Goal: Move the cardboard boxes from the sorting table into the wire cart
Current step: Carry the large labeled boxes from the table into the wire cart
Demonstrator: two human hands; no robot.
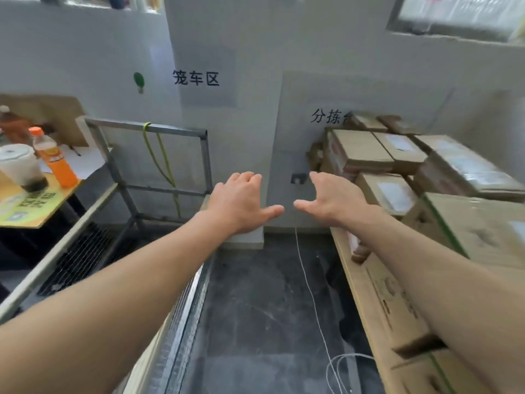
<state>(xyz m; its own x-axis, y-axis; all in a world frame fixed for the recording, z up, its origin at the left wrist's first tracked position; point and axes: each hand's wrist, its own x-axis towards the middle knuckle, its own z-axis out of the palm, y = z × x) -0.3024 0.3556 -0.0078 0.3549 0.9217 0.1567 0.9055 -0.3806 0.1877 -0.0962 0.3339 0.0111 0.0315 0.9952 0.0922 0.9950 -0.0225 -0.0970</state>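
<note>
Several brown cardboard boxes (pixel 363 150) are stacked on the sorting table (pixel 377 297) at the right, some with white labels. The grey metal wire cart (pixel 147 129) stands at the left, with a mesh floor and nothing visible inside. My left hand (pixel 241 203) and my right hand (pixel 329 197) are stretched out side by side in the air between cart and table, fingers straight, thumbs pointing toward each other. Neither hand touches a box or holds anything.
A yellow side table (pixel 25 206) at far left carries an orange drink bottle (pixel 55 157) and a lidded cup (pixel 22 166). Dark floor lies between cart and table, with a white cord (pixel 312 302) running across it. White wall with signs is ahead.
</note>
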